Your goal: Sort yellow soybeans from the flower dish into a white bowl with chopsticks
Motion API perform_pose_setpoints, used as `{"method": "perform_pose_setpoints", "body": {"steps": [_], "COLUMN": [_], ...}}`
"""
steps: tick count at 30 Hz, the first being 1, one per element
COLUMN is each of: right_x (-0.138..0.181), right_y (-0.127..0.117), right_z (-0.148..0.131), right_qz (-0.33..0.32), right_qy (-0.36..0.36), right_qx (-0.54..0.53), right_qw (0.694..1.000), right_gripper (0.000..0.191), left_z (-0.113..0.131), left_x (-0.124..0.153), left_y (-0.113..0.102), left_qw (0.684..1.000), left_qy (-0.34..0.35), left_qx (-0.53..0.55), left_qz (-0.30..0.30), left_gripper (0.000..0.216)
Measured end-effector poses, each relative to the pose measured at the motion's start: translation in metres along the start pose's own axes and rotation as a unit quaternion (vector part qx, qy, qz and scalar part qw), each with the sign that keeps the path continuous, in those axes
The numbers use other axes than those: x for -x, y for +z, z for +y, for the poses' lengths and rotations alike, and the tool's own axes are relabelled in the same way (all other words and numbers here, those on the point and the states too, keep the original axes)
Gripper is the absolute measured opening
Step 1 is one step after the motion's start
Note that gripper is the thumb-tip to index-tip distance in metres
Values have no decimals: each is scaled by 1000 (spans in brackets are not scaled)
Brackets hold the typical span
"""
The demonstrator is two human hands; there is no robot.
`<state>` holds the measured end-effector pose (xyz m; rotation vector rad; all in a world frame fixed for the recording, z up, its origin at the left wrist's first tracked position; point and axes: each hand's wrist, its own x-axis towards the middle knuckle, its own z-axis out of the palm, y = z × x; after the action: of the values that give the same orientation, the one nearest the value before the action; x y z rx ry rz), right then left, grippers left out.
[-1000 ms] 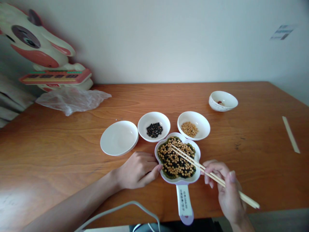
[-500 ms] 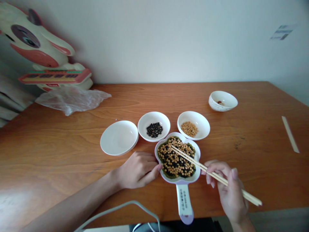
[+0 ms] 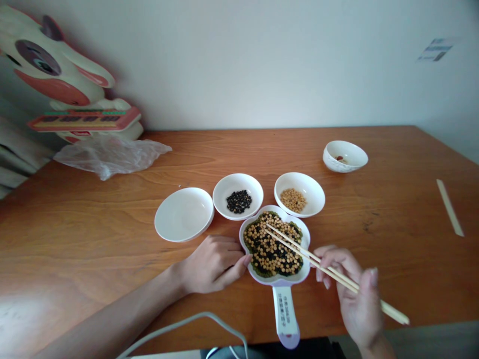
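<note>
A flower-shaped white dish [image 3: 306,234] with a lilac handle holds mixed yellow, black and green beans. My right hand [image 3: 355,299] grips a pair of wooden chopsticks [image 3: 322,267], their tips resting over the beans near the dish's middle. My left hand [image 3: 213,262] lies curled on the table, its thumb touching the dish's left rim. Behind the dish stand three white bowls: an empty bowl [image 3: 184,214], a bowl of black beans [image 3: 238,196] and a bowl of yellow beans [image 3: 299,194].
A small patterned bowl [image 3: 345,155] with something reddish sits at the back right. A paper chopstick sleeve [image 3: 449,207] lies at the right. A crumpled plastic bag [image 3: 110,154] and a cartoon toy figure [image 3: 63,85] are at the back left. A grey cable [image 3: 187,321] runs by the front edge.
My right hand has shifted slightly right and down along the chopsticks; their tips stay over the beans. The left hand has not moved.
</note>
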<state>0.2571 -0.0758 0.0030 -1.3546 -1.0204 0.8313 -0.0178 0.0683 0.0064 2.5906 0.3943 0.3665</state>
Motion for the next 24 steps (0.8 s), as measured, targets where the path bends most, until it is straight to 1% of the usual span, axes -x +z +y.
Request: {"method": "perform_pose_setpoints", "body": {"steps": [7, 13, 24], "right_x": [-3, -3, -5], "right_y": [5, 5, 7], "right_z": [-2, 0, -2], "right_qz": [13, 7, 20], "right_qy": [5, 15, 17], "right_qx": [-17, -34, -49], "right_qw": [1000, 999, 998], "right_gripper": [73, 72, 69], "left_z": [-1, -1, -1], "left_x": [1, 0, 0], "left_y": [1, 0, 1], "left_qw": [1000, 1000, 1000], "left_qy": [-1, 0, 3], "left_qx": [1, 8, 2], "left_qz": [-4, 1, 7], "left_gripper": [42, 42, 42]}}
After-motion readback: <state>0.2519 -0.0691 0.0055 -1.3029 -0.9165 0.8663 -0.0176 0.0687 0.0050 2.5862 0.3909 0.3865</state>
